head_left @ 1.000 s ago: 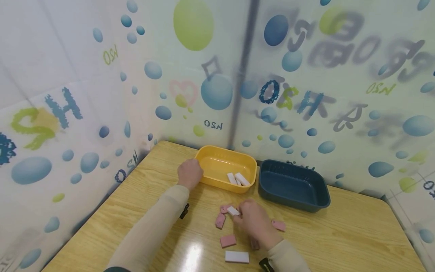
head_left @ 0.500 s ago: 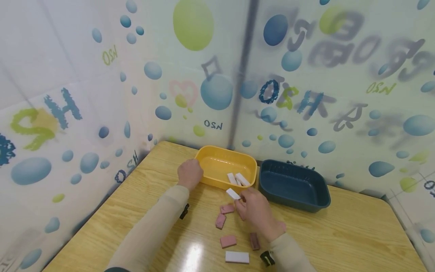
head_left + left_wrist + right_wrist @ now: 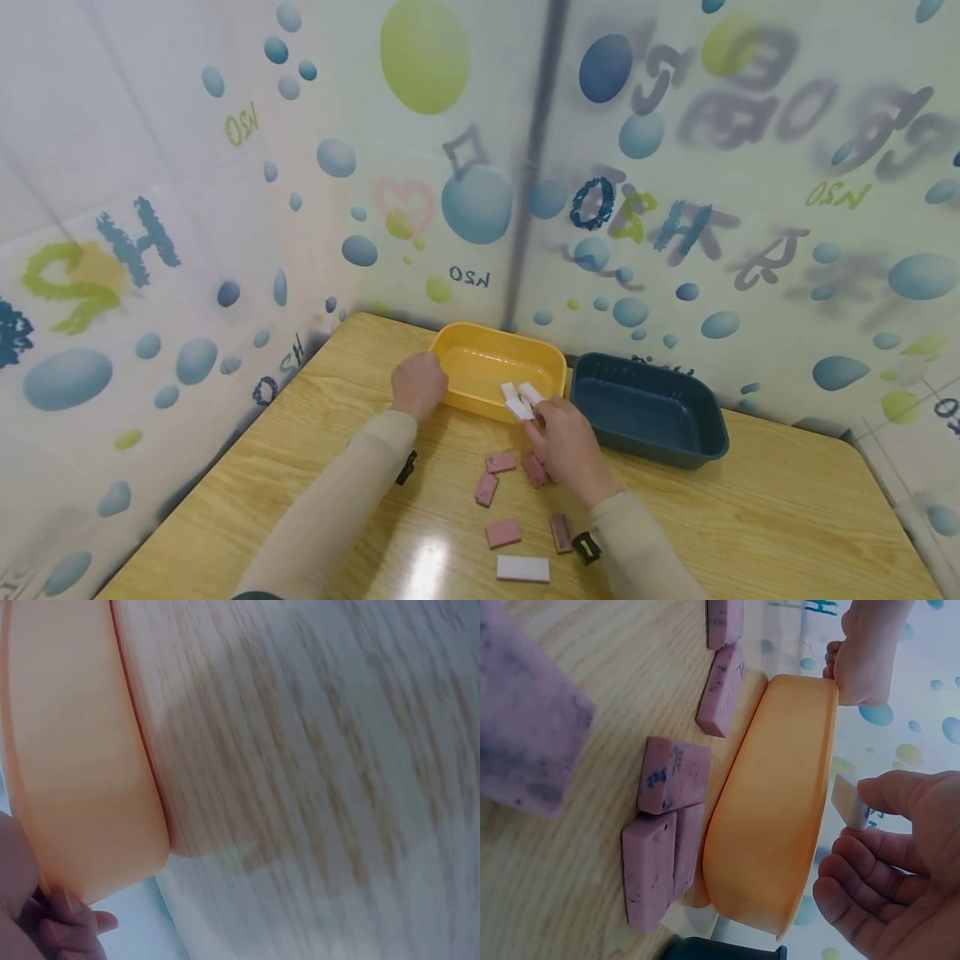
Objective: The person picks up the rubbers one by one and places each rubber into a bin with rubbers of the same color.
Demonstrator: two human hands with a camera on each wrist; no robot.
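My left hand [image 3: 418, 383] grips the left end of a yellow plastic bin [image 3: 472, 402]; in the left wrist view its curled fingers [image 3: 69, 930] lie at the corner of the bin wall [image 3: 82, 765]. Over the bin's near right rim, my right hand [image 3: 568, 443] pinches a white eraser [image 3: 519, 409] between thumb and forefinger. The right wrist view has this eraser [image 3: 850, 802] tilted above the rim, other fingers loosely curled. White erasers [image 3: 531, 392] lie inside the bin's right end, partly hidden by the hand. Several smudged pink erasers [image 3: 503, 533] lie on the table in front.
A dark blue bin [image 3: 637, 446] stands to the right of the yellow one. Another white eraser [image 3: 522, 569] lies near the front of the wooden table [image 3: 780, 517]. Patterned curtain walls [image 3: 480, 300] rise behind and to the left.
My right hand has lifted the white eraser from among the pink ones and carried it forward to the yellow bin's rim. The left hand has stayed in place.
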